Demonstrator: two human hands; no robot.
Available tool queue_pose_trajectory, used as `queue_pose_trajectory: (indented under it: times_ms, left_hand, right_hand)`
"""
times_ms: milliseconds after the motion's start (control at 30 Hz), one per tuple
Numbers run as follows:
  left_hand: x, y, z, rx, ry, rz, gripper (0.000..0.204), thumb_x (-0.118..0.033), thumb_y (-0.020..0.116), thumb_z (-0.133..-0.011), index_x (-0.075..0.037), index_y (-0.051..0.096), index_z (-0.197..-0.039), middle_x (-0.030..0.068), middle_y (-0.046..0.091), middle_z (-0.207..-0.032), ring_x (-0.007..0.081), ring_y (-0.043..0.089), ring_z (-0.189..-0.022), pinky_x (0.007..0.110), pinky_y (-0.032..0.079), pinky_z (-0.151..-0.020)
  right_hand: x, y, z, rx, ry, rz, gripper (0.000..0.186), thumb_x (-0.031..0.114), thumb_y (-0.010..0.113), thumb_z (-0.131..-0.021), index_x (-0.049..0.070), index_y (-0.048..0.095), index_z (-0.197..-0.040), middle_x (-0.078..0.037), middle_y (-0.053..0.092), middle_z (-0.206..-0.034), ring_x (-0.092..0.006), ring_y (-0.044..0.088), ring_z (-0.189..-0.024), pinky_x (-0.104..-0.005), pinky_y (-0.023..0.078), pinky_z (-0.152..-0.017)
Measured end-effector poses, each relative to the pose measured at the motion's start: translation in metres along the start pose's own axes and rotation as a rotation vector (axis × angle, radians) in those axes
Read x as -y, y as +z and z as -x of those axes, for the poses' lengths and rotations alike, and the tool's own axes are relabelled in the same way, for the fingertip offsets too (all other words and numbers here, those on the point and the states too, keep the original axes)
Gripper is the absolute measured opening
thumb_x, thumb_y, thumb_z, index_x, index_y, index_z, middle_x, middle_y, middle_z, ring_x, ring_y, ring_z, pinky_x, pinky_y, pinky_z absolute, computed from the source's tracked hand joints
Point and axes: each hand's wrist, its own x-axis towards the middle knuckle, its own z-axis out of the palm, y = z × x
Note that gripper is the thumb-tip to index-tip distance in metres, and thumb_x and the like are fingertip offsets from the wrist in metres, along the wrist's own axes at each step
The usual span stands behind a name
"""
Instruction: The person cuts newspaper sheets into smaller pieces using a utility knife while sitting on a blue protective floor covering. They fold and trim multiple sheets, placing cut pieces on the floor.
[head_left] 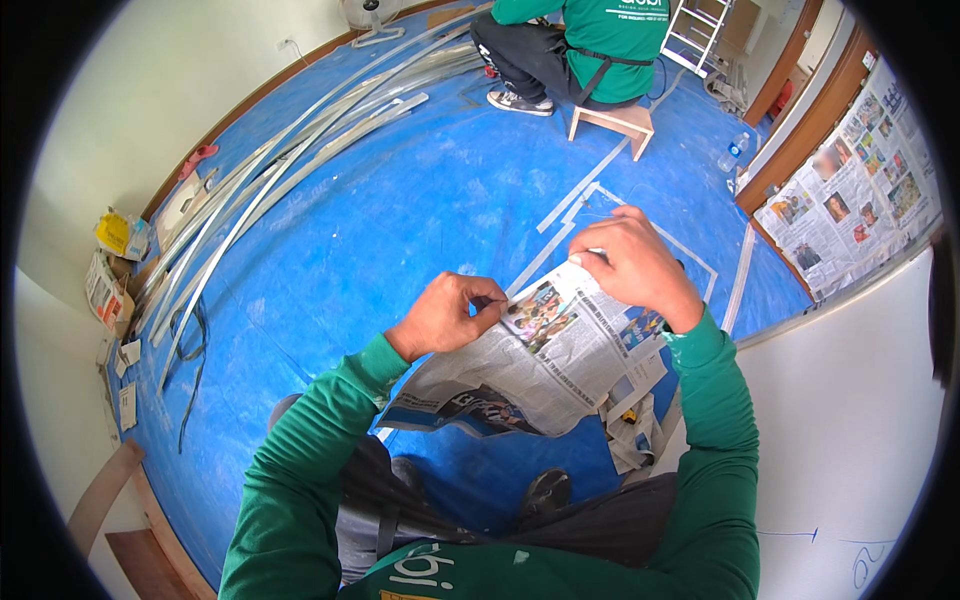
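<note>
left hand [447,313], right hand [628,262], both gripping newspaper [540,365], blue floor sheet [400,220]

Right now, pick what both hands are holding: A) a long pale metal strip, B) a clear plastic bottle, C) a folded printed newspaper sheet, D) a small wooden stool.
C: the left hand and right hand both pinch the top edge of the folded printed newspaper sheet above the blue floor covering.
</note>
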Motion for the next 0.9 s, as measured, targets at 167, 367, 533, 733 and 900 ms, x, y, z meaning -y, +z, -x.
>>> queue_pose_trajectory:
  times_ms: [167,367,533,733,900]
  left_hand:
    - [0.008,-0.006,0.006,0.041,0.043,-0.039,0.016,-0.012,0.074,-0.097,0.000,0.083,-0.104,0.0174,0.083,-0.091,0.0286,0.081,-0.081,0.041,0.063,-0.078]
    - [0.024,-0.019,0.015,0.074,0.040,-0.043,0.016,-0.013,0.074,-0.098,-0.002,0.083,-0.104,0.0164,0.083,-0.091,0.0282,0.080,-0.079,0.041,0.063,-0.077]
    - [0.037,-0.031,0.023,0.100,0.038,-0.024,0.017,-0.014,0.074,-0.099,-0.002,0.084,-0.106,0.0161,0.083,-0.093,0.0266,0.079,-0.082,0.041,0.063,-0.079]
    - [0.046,-0.055,0.044,0.138,0.014,-0.019,0.019,-0.015,0.074,-0.100,-0.002,0.084,-0.108,0.0161,0.082,-0.097,0.0261,0.079,-0.088,0.042,0.063,-0.083]
    - [0.058,-0.079,0.065,0.138,0.036,-0.043,0.019,-0.015,0.074,-0.099,-0.002,0.083,-0.108,0.0156,0.082,-0.096,0.0263,0.078,-0.085,0.042,0.062,-0.080]
  right_hand:
    - [-0.012,-0.009,-0.001,-0.057,-0.001,-0.034,0.011,0.012,0.078,-0.093,0.004,0.084,-0.095,-0.016,0.082,-0.092,-0.0373,0.076,-0.085,-0.0484,0.054,-0.094]
    - [-0.018,-0.015,0.003,-0.044,0.178,-0.136,0.015,0.012,0.080,-0.096,0.000,0.084,-0.102,-0.019,0.081,-0.093,-0.0345,0.078,-0.083,-0.0424,0.060,-0.079]
    - [-0.026,-0.021,0.008,-0.043,0.354,-0.212,0.018,0.015,0.080,-0.099,-0.001,0.083,-0.108,-0.015,0.083,-0.097,-0.0250,0.076,-0.080,-0.0387,0.059,-0.075]
    - [-0.035,-0.020,0.016,-0.070,0.401,-0.221,0.020,0.015,0.079,-0.102,-0.005,0.077,-0.101,-0.006,0.079,-0.093,-0.0116,0.068,-0.089,-0.0332,0.054,-0.081]
    - [-0.037,-0.014,0.020,-0.109,0.393,-0.197,0.021,0.018,0.079,-0.103,-0.003,0.079,-0.103,-0.005,0.076,-0.089,-0.0120,0.066,-0.083,-0.0331,0.054,-0.078]
